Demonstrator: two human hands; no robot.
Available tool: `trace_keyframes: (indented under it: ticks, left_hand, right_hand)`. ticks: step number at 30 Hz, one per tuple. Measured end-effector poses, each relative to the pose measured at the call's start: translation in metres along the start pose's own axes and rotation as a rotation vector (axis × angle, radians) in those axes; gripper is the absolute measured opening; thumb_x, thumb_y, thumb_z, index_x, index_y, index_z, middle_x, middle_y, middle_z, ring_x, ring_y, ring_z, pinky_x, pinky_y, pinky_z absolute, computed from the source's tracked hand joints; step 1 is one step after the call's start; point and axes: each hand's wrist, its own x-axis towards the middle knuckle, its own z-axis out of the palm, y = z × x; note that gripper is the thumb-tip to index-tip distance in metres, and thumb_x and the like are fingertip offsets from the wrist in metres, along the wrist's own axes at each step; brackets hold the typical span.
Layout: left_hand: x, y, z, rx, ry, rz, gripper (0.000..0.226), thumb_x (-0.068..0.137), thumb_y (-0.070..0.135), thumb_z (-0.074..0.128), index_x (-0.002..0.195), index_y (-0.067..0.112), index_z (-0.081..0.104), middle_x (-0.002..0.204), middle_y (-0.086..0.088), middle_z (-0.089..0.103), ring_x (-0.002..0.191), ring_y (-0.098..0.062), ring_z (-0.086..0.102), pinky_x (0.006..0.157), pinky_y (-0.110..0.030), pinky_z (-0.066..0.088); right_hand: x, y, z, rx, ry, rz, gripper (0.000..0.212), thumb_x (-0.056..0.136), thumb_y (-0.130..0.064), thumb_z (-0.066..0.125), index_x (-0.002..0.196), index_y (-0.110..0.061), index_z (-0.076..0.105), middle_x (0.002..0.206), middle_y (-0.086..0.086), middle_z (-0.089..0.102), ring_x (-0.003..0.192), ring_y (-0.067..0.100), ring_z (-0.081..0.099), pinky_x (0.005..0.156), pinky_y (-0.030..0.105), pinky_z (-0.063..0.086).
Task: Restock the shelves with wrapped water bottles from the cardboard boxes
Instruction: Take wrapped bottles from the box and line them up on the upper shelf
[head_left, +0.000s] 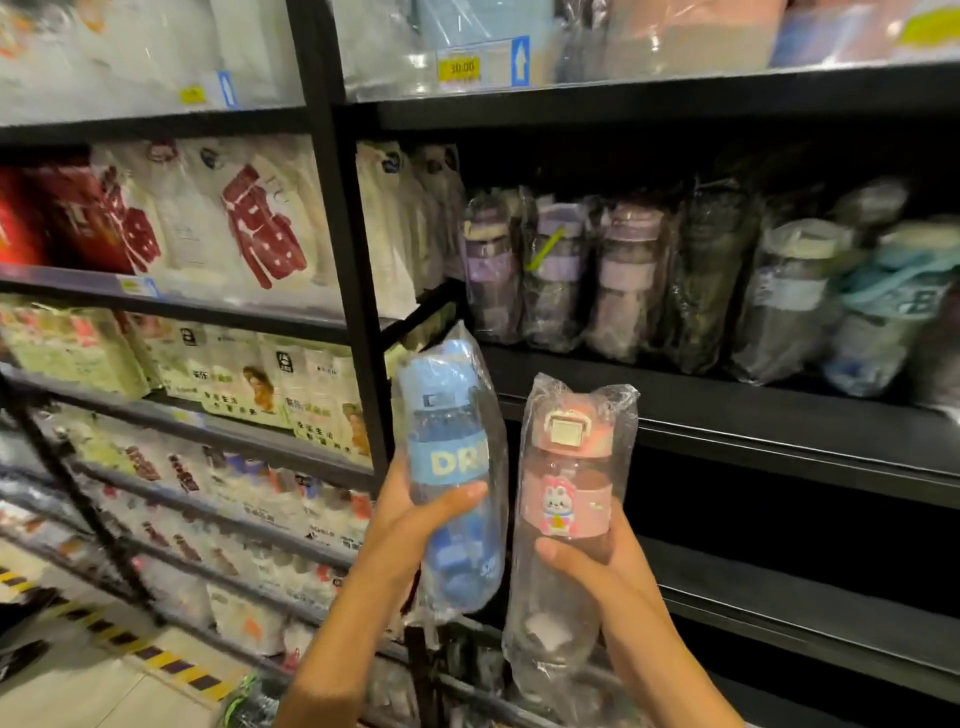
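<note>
My left hand (410, 512) grips a blue wrapped water bottle (449, 447) with a "DRI" label, held upright in clear plastic. My right hand (597, 558) grips a pink wrapped water bottle (569, 467) with a rabbit picture, also upright. Both bottles hang in front of the black shelf (727, 415) that carries a row of wrapped bottles (623, 280), purple, dark and teal. No cardboard box is in view.
The shelf levels below the bottle row (805, 545) look dark, with nothing visible on them. A black upright post (343, 249) divides this unit from the left shelves of packaged goods (208, 218). A yellow price tag (460, 67) sits on the top shelf. Striped floor tape (156, 660) runs lower left.
</note>
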Motion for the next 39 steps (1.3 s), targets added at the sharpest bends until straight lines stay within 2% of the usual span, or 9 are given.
trace_keyframes:
  ticks: [5,12,20,22,24,28,33,36,39]
  left_hand:
    - [0.062,0.040,0.015,0.007,0.071,0.135,0.074,0.069,0.020,0.090,0.134,0.023,0.056,0.125,-0.008,0.073,0.115,-0.030,0.071,0.100,-0.053,0.056]
    - [0.151,0.065,0.021,0.054,0.118,0.260,0.071,0.080,0.016,0.089,0.137,0.023,0.048,0.125,-0.004,0.070,0.109,-0.018,0.073,0.095,-0.044,0.060]
    - [0.228,0.041,0.018,0.142,0.051,0.291,0.074,0.079,0.017,0.090,0.136,0.025,0.044,0.128,0.000,0.064,0.112,-0.013,0.068,0.097,-0.038,0.059]
    - [0.243,0.037,0.017,0.149,0.050,0.303,0.075,0.079,0.015,0.089,0.137,0.025,0.042,0.128,0.002,0.064,0.111,-0.011,0.068,0.093,-0.030,0.058]
    - [0.257,0.035,0.017,0.161,0.028,0.312,0.077,0.080,0.015,0.089,0.139,0.023,0.041,0.128,0.003,0.063,0.111,-0.008,0.067,0.088,-0.023,0.057]
    - [0.282,0.030,0.016,0.212,-0.006,0.312,0.078,0.079,0.021,0.090,0.138,0.024,0.039,0.130,0.002,0.060,0.114,-0.012,0.065,0.093,-0.029,0.057]
    - [0.297,0.031,0.019,0.251,0.001,0.274,0.073,0.079,0.025,0.090,0.131,0.022,0.039,0.120,0.007,0.059,0.105,-0.005,0.063,0.087,-0.026,0.053]
    - [0.300,0.031,0.020,0.279,0.002,0.260,0.074,0.079,0.027,0.090,0.131,0.021,0.038,0.119,0.006,0.058,0.105,-0.009,0.062,0.084,-0.024,0.052]
    - [0.300,0.032,0.020,0.310,0.001,0.247,0.075,0.080,0.030,0.090,0.131,0.020,0.036,0.119,0.007,0.055,0.101,-0.003,0.059,0.087,-0.026,0.051]
  right_hand:
    - [0.009,-0.022,-0.018,0.002,0.035,-0.040,0.081,0.063,-0.034,0.092,0.136,-0.033,0.058,0.126,-0.004,0.074,0.117,0.018,0.070,0.102,0.045,0.054]
    - [0.023,-0.038,-0.028,0.018,0.080,-0.067,0.082,0.061,-0.032,0.093,0.135,-0.033,0.060,0.127,0.001,0.074,0.118,0.023,0.071,0.104,0.053,0.052]
    - [0.051,-0.037,-0.009,0.014,0.173,-0.106,0.079,0.062,-0.029,0.090,0.135,-0.032,0.060,0.124,0.000,0.075,0.113,0.021,0.072,0.100,0.048,0.054]
    - [0.056,-0.035,-0.004,0.014,0.197,-0.107,0.086,0.057,-0.034,0.092,0.136,-0.031,0.059,0.124,0.000,0.075,0.114,0.022,0.072,0.099,0.048,0.054]
    - [0.061,-0.030,-0.001,0.014,0.224,-0.111,0.081,0.062,-0.028,0.090,0.136,-0.030,0.059,0.124,0.001,0.075,0.113,0.022,0.072,0.100,0.048,0.054]
    - [0.064,-0.021,0.006,0.016,0.266,-0.099,0.075,0.065,-0.024,0.087,0.135,-0.029,0.060,0.123,0.002,0.075,0.114,0.022,0.072,0.097,0.045,0.054]
    - [0.065,-0.014,0.010,0.006,0.313,-0.090,0.077,0.067,-0.016,0.095,0.135,-0.029,0.060,0.122,0.002,0.075,0.113,0.023,0.072,0.095,0.044,0.055]
    - [0.068,-0.014,0.011,-0.013,0.314,-0.101,0.076,0.066,-0.021,0.091,0.135,-0.029,0.060,0.123,0.002,0.075,0.114,0.023,0.072,0.098,0.047,0.055]
    - [0.072,-0.017,0.012,-0.025,0.309,-0.115,0.076,0.066,-0.025,0.088,0.137,-0.028,0.059,0.125,0.002,0.074,0.115,0.022,0.072,0.101,0.048,0.055]
